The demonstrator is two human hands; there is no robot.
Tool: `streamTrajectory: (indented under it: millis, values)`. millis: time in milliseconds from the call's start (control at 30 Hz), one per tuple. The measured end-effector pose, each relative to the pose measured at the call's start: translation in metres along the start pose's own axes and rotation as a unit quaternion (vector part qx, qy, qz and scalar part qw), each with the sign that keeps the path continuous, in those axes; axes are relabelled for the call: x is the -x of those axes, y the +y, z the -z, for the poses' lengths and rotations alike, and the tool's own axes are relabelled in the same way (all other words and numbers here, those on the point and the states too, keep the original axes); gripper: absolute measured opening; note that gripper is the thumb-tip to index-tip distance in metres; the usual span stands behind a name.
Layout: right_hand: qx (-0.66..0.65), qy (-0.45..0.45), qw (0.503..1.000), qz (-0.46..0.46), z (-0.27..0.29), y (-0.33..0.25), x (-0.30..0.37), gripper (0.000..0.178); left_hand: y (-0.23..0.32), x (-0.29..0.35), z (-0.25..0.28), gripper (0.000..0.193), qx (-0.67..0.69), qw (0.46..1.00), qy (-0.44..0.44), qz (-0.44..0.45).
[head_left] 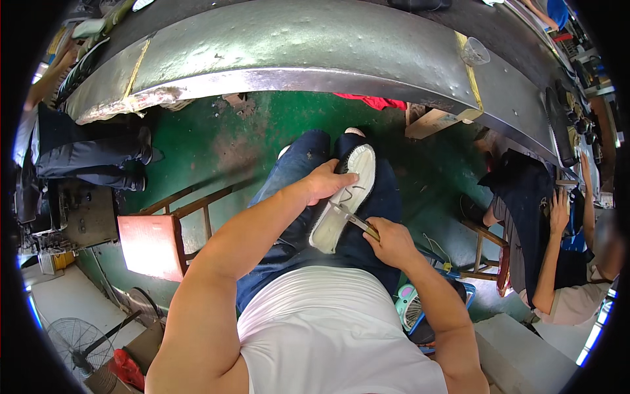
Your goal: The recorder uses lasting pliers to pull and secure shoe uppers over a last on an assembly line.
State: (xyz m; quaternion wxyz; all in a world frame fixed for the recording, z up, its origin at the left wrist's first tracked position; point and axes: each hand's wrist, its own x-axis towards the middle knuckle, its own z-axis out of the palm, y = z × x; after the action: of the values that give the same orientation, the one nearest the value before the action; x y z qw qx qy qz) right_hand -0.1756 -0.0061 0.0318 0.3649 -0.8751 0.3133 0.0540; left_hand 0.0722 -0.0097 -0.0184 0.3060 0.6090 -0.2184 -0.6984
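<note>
A shoe (359,167) with a pale, whitish underside and a dark edge lies bottom up across my lap, over my blue jeans. My left hand (327,181) is closed around its left side, the thumb pressed on the pale bottom. A thin dark cord (355,192) crosses the middle of the shoe. In my right hand (390,241) is a pair of metal pliers (355,220), the fist wrapped round the handles. The tips of the pliers touch the shoe just below the cord; what they grip there is too small to tell.
A long metal-topped workbench (262,49) curves across in front, holding a clear cup (475,52). To the left are a wooden stool (152,246), a standing person (85,148) and a fan (75,345). A seated co-worker (558,262) is at right. Beside my right leg stands a small fan (408,307).
</note>
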Motion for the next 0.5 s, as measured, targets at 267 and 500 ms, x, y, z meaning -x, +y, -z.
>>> streamTrajectory:
  millis: [267, 500]
  values:
    - [-0.108, -0.077, 0.977, -0.165, -0.007, -0.004, 0.050, 0.022, 0.011, 0.041, -0.035, 0.084, -0.190, 0.978, 0.075, -0.034]
    - [-0.080, -0.013, 0.992, -0.100, -0.004, 0.010, 0.060, 0.023, -0.059, 0.033, -0.028, 0.098, -0.081, 0.984, 0.009, -0.161]
